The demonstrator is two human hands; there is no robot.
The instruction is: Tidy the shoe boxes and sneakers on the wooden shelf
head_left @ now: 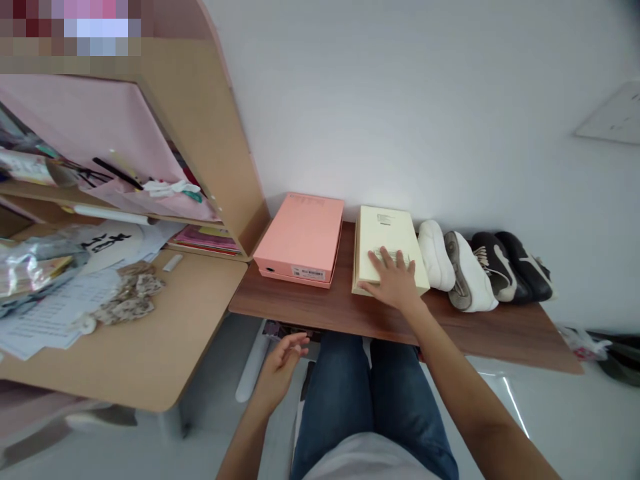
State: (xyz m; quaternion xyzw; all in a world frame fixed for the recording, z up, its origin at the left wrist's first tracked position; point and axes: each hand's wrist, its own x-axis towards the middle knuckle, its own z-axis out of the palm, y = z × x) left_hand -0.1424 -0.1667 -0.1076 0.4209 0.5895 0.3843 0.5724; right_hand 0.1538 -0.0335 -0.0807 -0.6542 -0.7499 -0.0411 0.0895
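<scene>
Table [300, 301]: carrying the cream box [385, 230] near its back edge, roughly midway between the left and right edges.
Right hand [394, 279]: resting palm-down on the front end of the cream box, fingers spreading apart, pinching nothing.
Left hand [279, 365]: hovering just outside the table's front edge, left of the cream box, fingers curling loosely, gripping nothing.
Pink box [305, 230]: sitting near the back left corner, apart from the cream box.
White shoes [436, 257]: lying just right of the cream box; whether they are touching it is hard to tell.
Black shoes [503, 257]: sitting toward the back right corner.
Shoe row: risking a knock if the right palm is pushing sideways.
Flat palm: offering little hold, so one-handed lifting could be letting the cream box slip.
</scene>
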